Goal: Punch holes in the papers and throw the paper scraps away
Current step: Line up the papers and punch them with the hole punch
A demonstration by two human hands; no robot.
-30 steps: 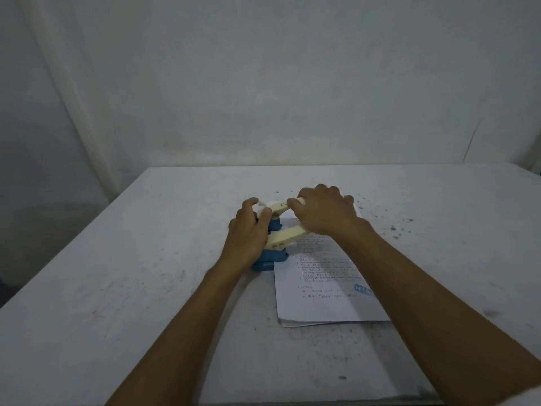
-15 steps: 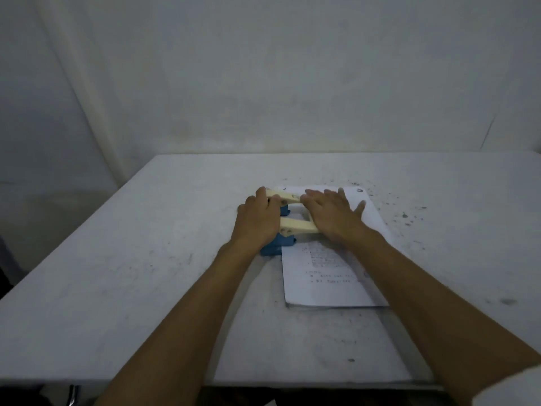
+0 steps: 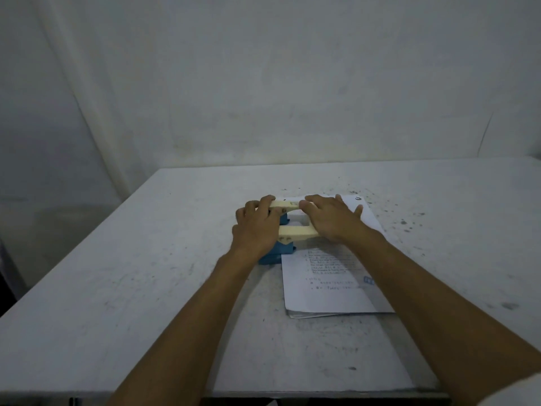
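A hole punch (image 3: 285, 251) with a blue base and a cream handle stands in the middle of the table. A thin stack of printed papers (image 3: 328, 285) lies to its right, its left edge slid into the punch. My left hand (image 3: 257, 227) rests on the punch's left side, fingers curled over the cream handle's hinge ends. My right hand (image 3: 330, 219) lies flat on the handle's right part, fingers spread, pressing it low over the papers.
The white table (image 3: 152, 282) is scuffed, with dark specks (image 3: 404, 222) scattered at the back right. A pale wall stands behind. The table's front edge runs along the bottom of the view, its left edge slants at the left.
The cream handle has gone from tilted up to pressed low. My right hand has flattened on it with fingers spread. My left hand stays on the punch.
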